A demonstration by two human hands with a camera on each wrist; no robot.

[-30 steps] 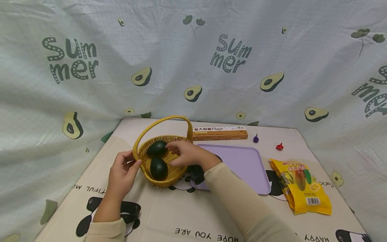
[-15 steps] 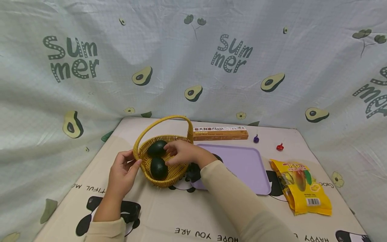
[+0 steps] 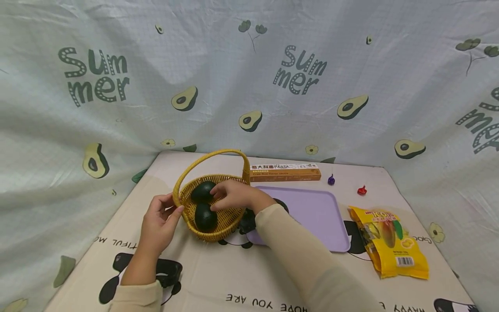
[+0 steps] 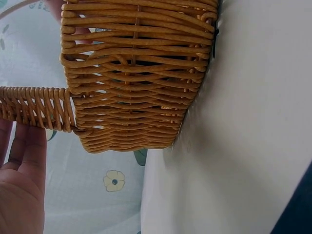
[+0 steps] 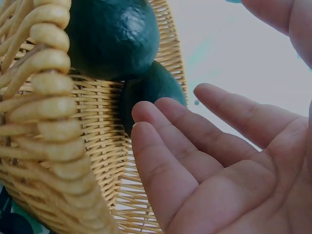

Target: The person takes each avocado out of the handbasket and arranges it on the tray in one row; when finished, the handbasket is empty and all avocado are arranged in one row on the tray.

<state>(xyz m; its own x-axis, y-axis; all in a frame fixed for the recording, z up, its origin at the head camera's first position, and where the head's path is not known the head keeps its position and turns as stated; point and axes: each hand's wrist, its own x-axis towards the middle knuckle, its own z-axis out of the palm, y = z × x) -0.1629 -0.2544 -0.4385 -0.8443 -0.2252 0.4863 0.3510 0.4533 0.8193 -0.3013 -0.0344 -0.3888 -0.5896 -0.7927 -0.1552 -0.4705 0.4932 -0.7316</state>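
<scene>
Wicker basket (image 3: 218, 216): right hand (image 3: 234, 196) fingers (image 5: 161, 146) spread above avocados (image 3: 204, 216).

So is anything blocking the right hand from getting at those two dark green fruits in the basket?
Nothing visible does. The right hand is open inside the basket, its fingertips right by the two fruits, which lie uncovered. The arched handle passes behind the hand, not across it.

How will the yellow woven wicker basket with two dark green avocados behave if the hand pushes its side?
The yellow woven wicker basket looks stiff, so it would probably slide rather than bend. Its tall handle and narrow base suggest it may tip. The two dark green avocados look round and smooth, so they might roll inside.
</scene>
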